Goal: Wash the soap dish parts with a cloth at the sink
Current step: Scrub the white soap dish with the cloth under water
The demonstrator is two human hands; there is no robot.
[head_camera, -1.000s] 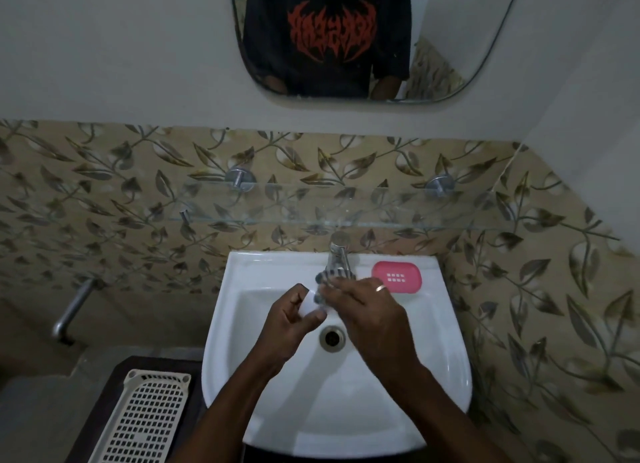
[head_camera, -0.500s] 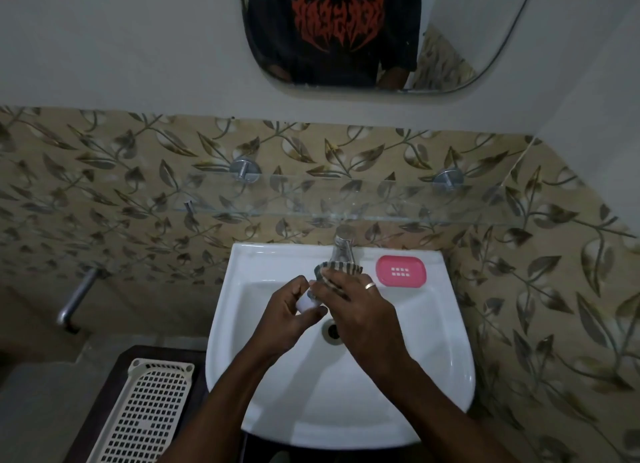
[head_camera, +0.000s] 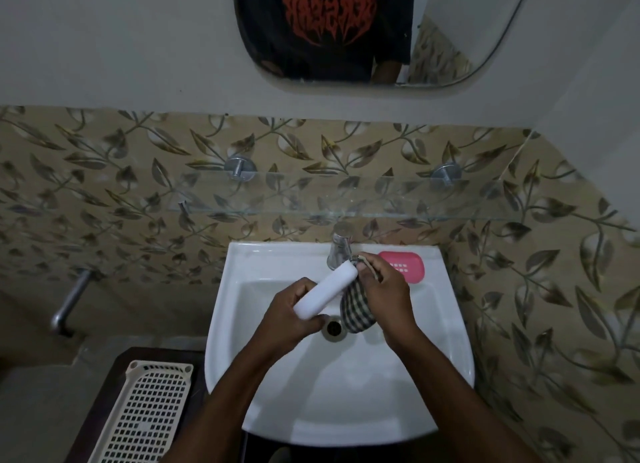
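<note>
You have two hands over one sink (head_camera: 446,341): the left hand (head_camera: 289,319) and the right hand (head_camera: 386,294). You see two soap dish parts, one white part (head_camera: 325,294) at centre and one pink part (head_camera: 407,265) right of it. There is one cloth (head_camera: 356,310), one tap (head_camera: 339,249), one drain (head_camera: 334,327), one mirror (head_camera: 450,47) at the top, two shelf brackets (head_camera: 239,168) and one basket (head_camera: 145,414) at lower left.

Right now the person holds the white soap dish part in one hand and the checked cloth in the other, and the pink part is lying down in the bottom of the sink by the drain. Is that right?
Not quite. The pink part sits up on the back rim of the sink, right of the tap, not by the drain; the head view shows this. The left hand does hold the white part, the right hand the checked cloth.
</note>
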